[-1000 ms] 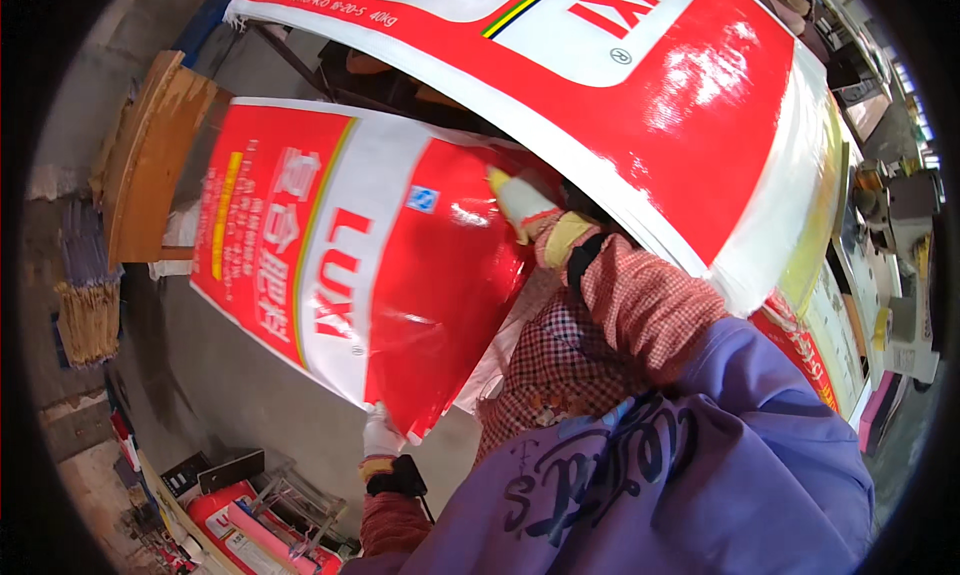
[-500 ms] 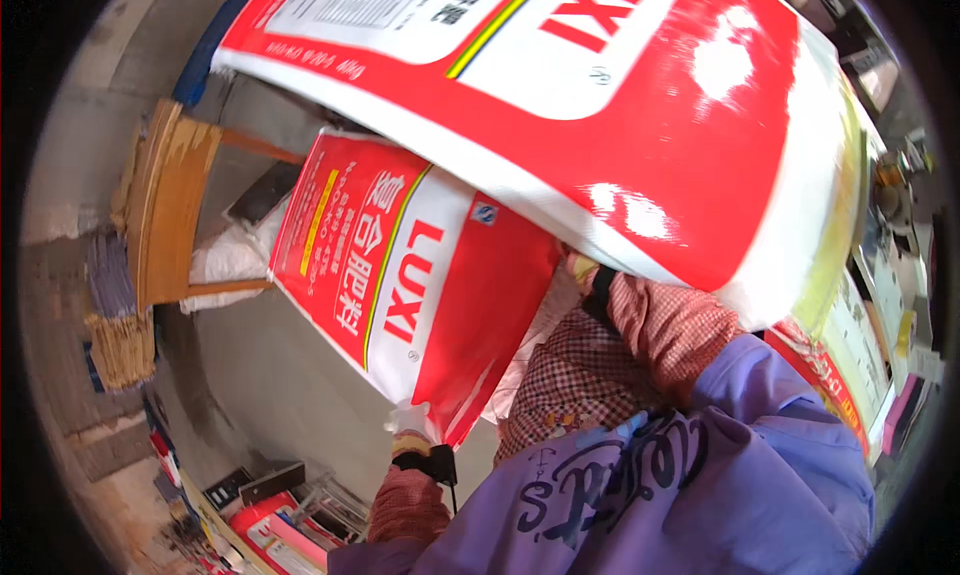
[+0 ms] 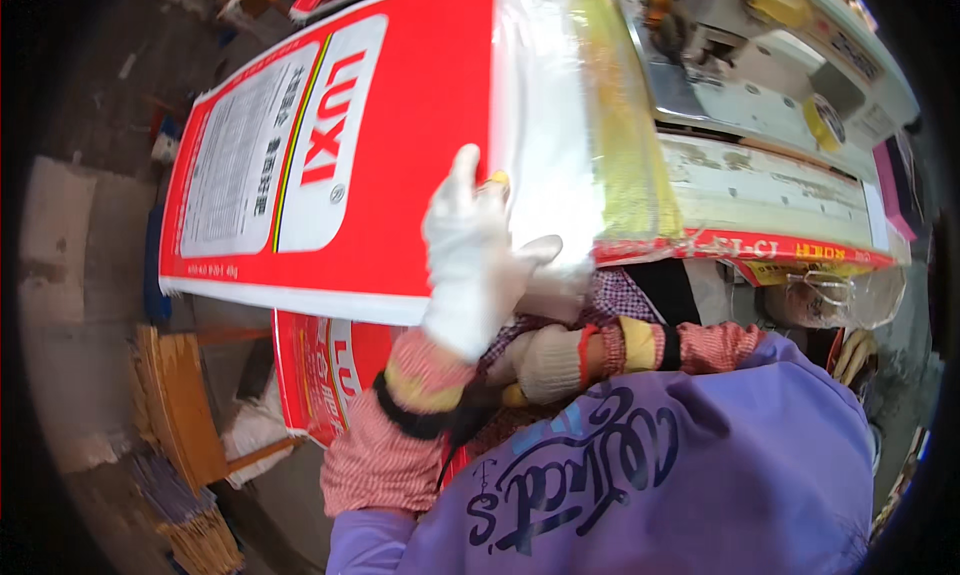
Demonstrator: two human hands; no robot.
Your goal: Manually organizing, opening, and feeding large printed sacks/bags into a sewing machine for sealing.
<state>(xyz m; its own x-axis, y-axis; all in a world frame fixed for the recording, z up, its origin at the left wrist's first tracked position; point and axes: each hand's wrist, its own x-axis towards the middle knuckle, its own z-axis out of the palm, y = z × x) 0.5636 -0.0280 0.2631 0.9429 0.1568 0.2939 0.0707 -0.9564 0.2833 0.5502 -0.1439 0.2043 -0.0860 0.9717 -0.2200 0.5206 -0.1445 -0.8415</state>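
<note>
A large red-and-white woven sack (image 3: 420, 85) lies before me, its right end showing shiny clear plastic (image 3: 545, 125) and a yellowish layer (image 3: 625, 125). On the sack, by the edge of the plastic, rests my left hand (image 3: 465, 265) in a white glove, fingers stretched and thumb spread. My right hand (image 3: 550, 363), gloved in off-white with yellow fingertips, is curled close to my body below the sack's near edge. Its fingertips go behind my left wrist, so what they hold is hidden. A second red-and-white sack (image 3: 310, 375) hangs partly covered beneath the first.
A white sewing machine (image 3: 800, 125) stands on the table at the upper right. Along the table's near edge (image 3: 790, 190) runs a red printed strip (image 3: 830, 253). A wooden stool (image 3: 175, 405) is at the left, with a bundle of strips (image 3: 185, 510) beside it.
The upper sack has come down and lies flatter, further left in view. My left hand went from the lower sack's corner onto the upper sack. My right hand has drawn back toward my body.
</note>
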